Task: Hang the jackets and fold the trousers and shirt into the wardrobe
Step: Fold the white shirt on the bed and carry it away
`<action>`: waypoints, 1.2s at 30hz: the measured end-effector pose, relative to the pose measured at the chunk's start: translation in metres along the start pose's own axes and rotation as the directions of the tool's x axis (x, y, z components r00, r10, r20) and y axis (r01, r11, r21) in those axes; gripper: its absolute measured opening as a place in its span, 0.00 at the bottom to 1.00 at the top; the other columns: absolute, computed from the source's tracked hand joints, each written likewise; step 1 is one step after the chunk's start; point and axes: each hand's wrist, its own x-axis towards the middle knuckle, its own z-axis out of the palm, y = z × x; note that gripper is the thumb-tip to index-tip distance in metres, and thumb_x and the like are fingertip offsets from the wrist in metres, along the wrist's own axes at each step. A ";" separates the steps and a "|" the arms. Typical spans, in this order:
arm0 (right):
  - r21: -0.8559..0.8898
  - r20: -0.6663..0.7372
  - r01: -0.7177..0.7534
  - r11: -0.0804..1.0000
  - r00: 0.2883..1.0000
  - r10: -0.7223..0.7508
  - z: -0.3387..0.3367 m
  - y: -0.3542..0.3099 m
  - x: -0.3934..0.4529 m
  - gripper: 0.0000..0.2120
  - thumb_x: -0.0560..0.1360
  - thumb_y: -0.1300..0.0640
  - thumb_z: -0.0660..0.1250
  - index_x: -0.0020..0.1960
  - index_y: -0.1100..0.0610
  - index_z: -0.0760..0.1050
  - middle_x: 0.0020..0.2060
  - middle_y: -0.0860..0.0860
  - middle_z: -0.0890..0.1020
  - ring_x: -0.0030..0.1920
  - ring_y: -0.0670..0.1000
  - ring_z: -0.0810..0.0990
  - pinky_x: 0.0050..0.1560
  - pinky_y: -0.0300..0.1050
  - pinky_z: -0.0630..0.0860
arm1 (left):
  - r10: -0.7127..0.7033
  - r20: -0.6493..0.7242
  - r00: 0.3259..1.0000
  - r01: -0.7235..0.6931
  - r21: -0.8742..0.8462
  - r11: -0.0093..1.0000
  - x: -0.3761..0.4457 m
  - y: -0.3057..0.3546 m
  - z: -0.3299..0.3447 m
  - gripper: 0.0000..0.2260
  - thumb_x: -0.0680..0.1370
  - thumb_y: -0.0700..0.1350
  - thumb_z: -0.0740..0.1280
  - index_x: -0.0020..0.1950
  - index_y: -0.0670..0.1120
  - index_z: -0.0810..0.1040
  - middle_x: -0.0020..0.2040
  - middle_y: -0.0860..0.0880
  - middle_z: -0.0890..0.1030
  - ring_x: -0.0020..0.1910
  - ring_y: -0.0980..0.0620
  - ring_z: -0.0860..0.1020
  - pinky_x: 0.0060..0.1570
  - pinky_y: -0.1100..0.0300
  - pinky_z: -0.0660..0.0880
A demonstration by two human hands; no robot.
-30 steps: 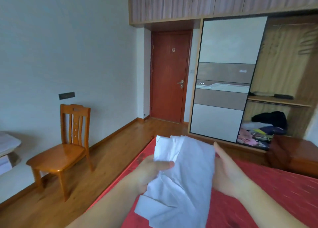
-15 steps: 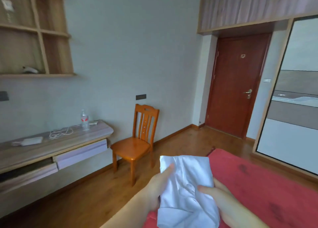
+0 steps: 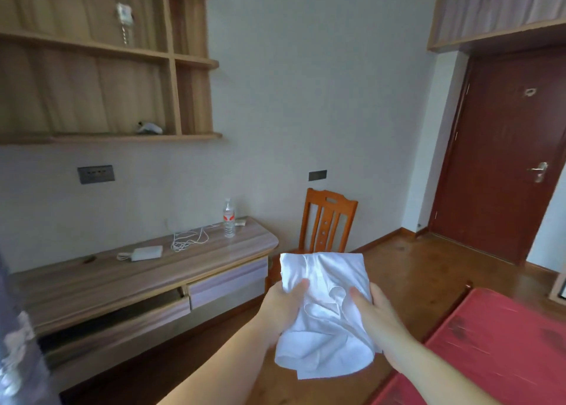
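Both forearms are bare up to the bottom edge of the head view, with no sleeve showing on either. The left hand [image 3: 283, 308] and the right hand [image 3: 378, 314] wear no gloves, rings or watch.

bottle [image 3: 228, 218] on desk [image 3: 147, 277], chair [image 3: 327, 221] right

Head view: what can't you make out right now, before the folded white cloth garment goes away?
- White cloth garment: bunched; shirt or not unclear.
- Left hand, right hand: fingers under the cloth hidden.
- Wooden chair: seat behind the cloth.
- Wardrobe: out of frame.
- Grey blurred shape, left edge: unidentifiable.
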 end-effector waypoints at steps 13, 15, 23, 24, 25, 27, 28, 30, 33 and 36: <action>0.182 0.148 -0.070 0.981 0.988 0.043 0.055 -0.024 0.202 0.24 0.72 0.51 0.73 0.66 0.47 0.70 0.57 0.47 0.80 0.56 0.51 0.80 0.60 0.55 0.77 | -0.038 -0.075 0.996 0.053 0.203 0.978 0.225 0.064 -0.039 0.24 0.76 0.67 0.59 0.46 0.47 0.80 0.41 0.49 0.85 0.37 0.53 0.81 0.39 0.61 0.75; 0.232 0.193 -0.116 0.966 0.979 0.071 0.051 -0.035 0.233 0.28 0.69 0.47 0.76 0.66 0.45 0.69 0.58 0.47 0.80 0.57 0.52 0.81 0.60 0.56 0.78 | -0.026 -0.036 0.999 0.033 0.183 0.983 0.257 0.079 -0.037 0.21 0.77 0.66 0.59 0.46 0.51 0.80 0.35 0.54 0.84 0.33 0.56 0.82 0.34 0.64 0.75; 0.179 -0.175 -0.128 0.975 0.972 0.159 0.050 -0.047 0.368 0.24 0.80 0.38 0.54 0.70 0.50 0.67 0.51 0.44 0.77 0.53 0.49 0.77 0.55 0.48 0.74 | 0.055 0.167 0.984 -0.079 0.143 0.987 0.417 0.110 0.002 0.28 0.77 0.67 0.58 0.68 0.48 0.74 0.57 0.51 0.80 0.55 0.49 0.79 0.59 0.53 0.74; 0.159 -0.215 -0.116 0.981 0.965 0.149 0.050 -0.042 0.384 0.23 0.81 0.39 0.54 0.69 0.50 0.68 0.52 0.44 0.77 0.54 0.49 0.77 0.55 0.48 0.75 | 0.058 0.208 0.977 -0.084 0.122 0.989 0.439 0.110 0.007 0.28 0.78 0.66 0.57 0.70 0.49 0.73 0.59 0.51 0.80 0.57 0.49 0.78 0.60 0.53 0.74; 0.149 -0.249 -0.112 0.983 0.957 0.147 0.052 -0.039 0.401 0.22 0.81 0.39 0.54 0.68 0.51 0.69 0.53 0.45 0.78 0.54 0.50 0.78 0.54 0.47 0.76 | 0.059 0.243 0.968 -0.089 0.112 0.990 0.460 0.110 0.012 0.28 0.79 0.66 0.56 0.71 0.50 0.71 0.61 0.50 0.79 0.58 0.48 0.77 0.61 0.53 0.73; 0.132 -0.303 -0.118 0.984 0.941 0.154 0.057 -0.036 0.433 0.20 0.80 0.39 0.55 0.64 0.51 0.72 0.53 0.47 0.80 0.53 0.49 0.80 0.47 0.44 0.77 | 0.056 0.305 0.951 -0.094 0.113 0.989 0.503 0.112 0.019 0.29 0.79 0.66 0.55 0.73 0.50 0.69 0.66 0.49 0.76 0.63 0.46 0.75 0.65 0.49 0.71; 0.115 -0.326 -0.117 0.987 0.934 0.148 0.060 -0.037 0.448 0.20 0.80 0.39 0.55 0.62 0.51 0.72 0.52 0.47 0.81 0.52 0.49 0.81 0.44 0.43 0.76 | 0.054 0.322 0.945 -0.098 0.123 0.988 0.523 0.114 0.024 0.29 0.79 0.66 0.54 0.74 0.51 0.68 0.69 0.48 0.74 0.66 0.46 0.74 0.68 0.49 0.69; 0.071 -0.396 -0.105 0.992 0.910 0.125 0.058 -0.036 0.474 0.18 0.80 0.41 0.55 0.58 0.52 0.75 0.49 0.48 0.82 0.49 0.48 0.81 0.42 0.41 0.74 | 0.047 0.350 0.935 -0.116 0.178 0.977 0.561 0.120 0.037 0.31 0.79 0.66 0.52 0.76 0.50 0.64 0.74 0.47 0.69 0.71 0.45 0.69 0.70 0.50 0.65; 0.030 -0.515 -0.080 0.996 0.853 0.084 0.036 -0.032 0.503 0.15 0.81 0.44 0.57 0.53 0.53 0.77 0.43 0.48 0.82 0.44 0.46 0.81 0.39 0.39 0.71 | 0.074 0.423 0.903 -0.185 0.229 0.956 0.603 0.135 0.078 0.30 0.81 0.65 0.49 0.77 0.49 0.63 0.75 0.46 0.67 0.73 0.45 0.67 0.71 0.51 0.62; 0.029 -0.604 -0.111 0.993 0.790 0.106 -0.005 -0.024 0.525 0.17 0.80 0.45 0.59 0.47 0.57 0.77 0.38 0.48 0.80 0.39 0.47 0.79 0.38 0.41 0.71 | 0.114 0.516 0.849 -0.249 0.200 0.948 0.627 0.151 0.136 0.28 0.80 0.65 0.48 0.75 0.51 0.66 0.73 0.48 0.71 0.67 0.48 0.72 0.66 0.54 0.67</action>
